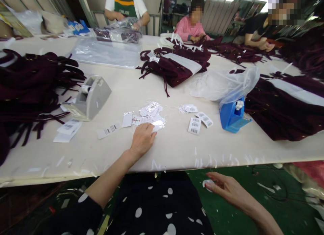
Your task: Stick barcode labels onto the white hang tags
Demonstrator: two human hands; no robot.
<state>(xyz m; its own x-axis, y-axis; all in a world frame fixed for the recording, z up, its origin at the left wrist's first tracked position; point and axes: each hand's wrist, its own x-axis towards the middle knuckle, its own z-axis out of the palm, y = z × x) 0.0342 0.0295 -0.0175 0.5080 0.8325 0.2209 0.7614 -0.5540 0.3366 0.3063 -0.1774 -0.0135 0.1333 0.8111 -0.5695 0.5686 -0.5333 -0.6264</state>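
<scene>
My left hand [143, 139] rests on the table with its fingers curled down at the near edge of a pile of white tags [151, 110] in shiny clear plastic. Its fingertips are partly hidden, and they appear to grip a plastic-covered tag [158, 124]. Below the table's front edge, my right hand [226, 189] hangs over the green floor, thumb and forefinger close around a small rounded white piece [205, 183], whose kind I cannot make out. Left of the pile lie a blank white tag [127, 119] and a printed label strip [109, 129].
A grey tape dispenser [95, 96] stands at left, a blue one [231, 117] at right. Barcode stickers [194, 125] lie between the pile and the blue dispenser. Maroon bags [177, 68] are heaped around the table [121, 83]. Several people work beyond; one handles a plastic-wrapped bundle [118, 34].
</scene>
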